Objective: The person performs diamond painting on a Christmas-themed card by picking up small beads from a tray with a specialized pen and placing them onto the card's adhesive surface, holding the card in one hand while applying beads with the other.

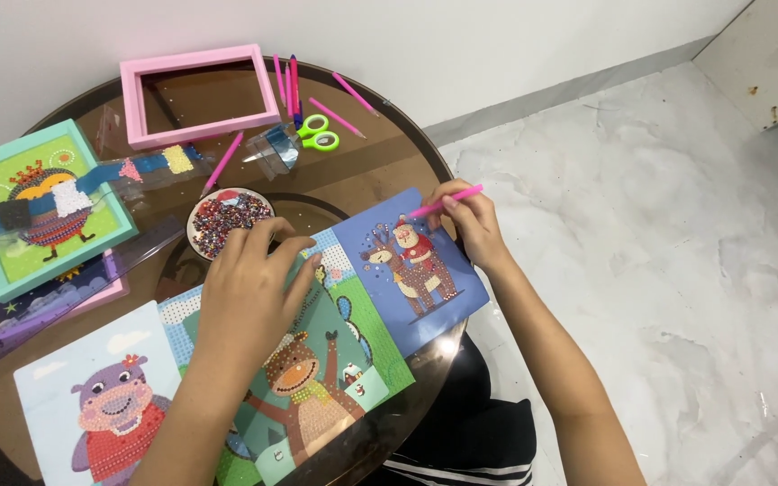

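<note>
My right hand (470, 220) grips a pink pen (447, 202), its tip over the top of a blue bead picture of a red-suited figure on a reindeer (411, 270). My left hand (249, 288) lies flat, fingers spread, on a green bead picture of a brown animal (335, 360), beside a small round dish of mixed beads (227, 219). A bead picture of a purple hippo (105, 405) lies at the near left.
A round dark glass table (362, 171) carries an empty pink frame (198, 90), a teal framed picture (38, 202), green scissors (317, 133), several pink pens (285, 81) and clear plastic bags (272, 148). White marble floor (659, 252) lies to the right.
</note>
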